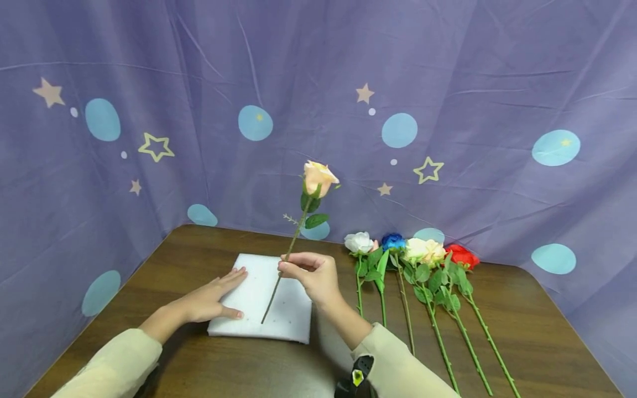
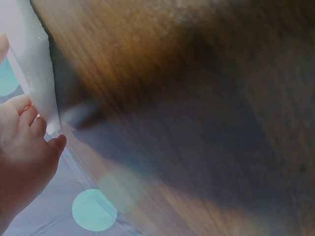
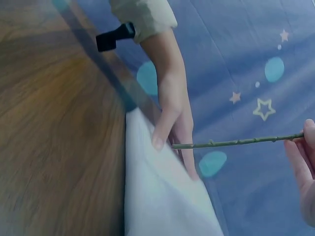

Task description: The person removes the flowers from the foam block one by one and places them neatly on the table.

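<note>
My right hand (image 1: 312, 275) pinches the green stem of a peach artificial rose (image 1: 318, 179) between thumb and fingers, the bloom held up at a slant. Below it lies a white foam block (image 1: 293, 323) with several small holes in its top. In the head view the stem's lower end appears over the block's front part; the right wrist view shows the bare stem (image 3: 241, 141) ending near the left hand. My left hand (image 1: 214, 298) rests on the block's left side with its fingers spread. The left wrist view shows that hand (image 2: 27, 142) against the foam edge (image 2: 42, 73).
To the right on the brown wooden table (image 1: 537, 326) several artificial flowers lie in a row, among them a white rose (image 1: 359, 242), a blue rose (image 1: 393, 241) and a red rose (image 1: 461, 256). A purple patterned curtain (image 1: 318, 66) hangs behind.
</note>
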{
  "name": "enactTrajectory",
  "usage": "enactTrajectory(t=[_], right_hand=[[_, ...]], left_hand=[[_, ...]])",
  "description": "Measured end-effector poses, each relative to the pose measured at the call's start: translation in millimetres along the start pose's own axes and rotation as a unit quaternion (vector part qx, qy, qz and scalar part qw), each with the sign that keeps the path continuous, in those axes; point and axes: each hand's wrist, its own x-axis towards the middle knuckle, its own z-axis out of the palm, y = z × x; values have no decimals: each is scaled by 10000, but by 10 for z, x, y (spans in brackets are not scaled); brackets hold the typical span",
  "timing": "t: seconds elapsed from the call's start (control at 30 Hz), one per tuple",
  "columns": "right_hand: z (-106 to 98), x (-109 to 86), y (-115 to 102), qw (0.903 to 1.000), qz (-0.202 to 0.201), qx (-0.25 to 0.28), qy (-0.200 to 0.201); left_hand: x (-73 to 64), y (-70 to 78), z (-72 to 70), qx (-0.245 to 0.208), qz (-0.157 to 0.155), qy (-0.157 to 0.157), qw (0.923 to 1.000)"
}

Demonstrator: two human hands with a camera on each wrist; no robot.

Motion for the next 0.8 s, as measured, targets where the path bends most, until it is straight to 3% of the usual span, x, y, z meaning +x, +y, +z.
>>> enactTrajectory(t=[0.37,0.8], right_hand=[[-437,-106,94,9966,550,-215,579],[-793,-246,248,9853,1169,364,1191]], left_hand=[[-8,11,-3,-45,-23,-63,10000],[-9,7,0,-127,5,-63,9999]])
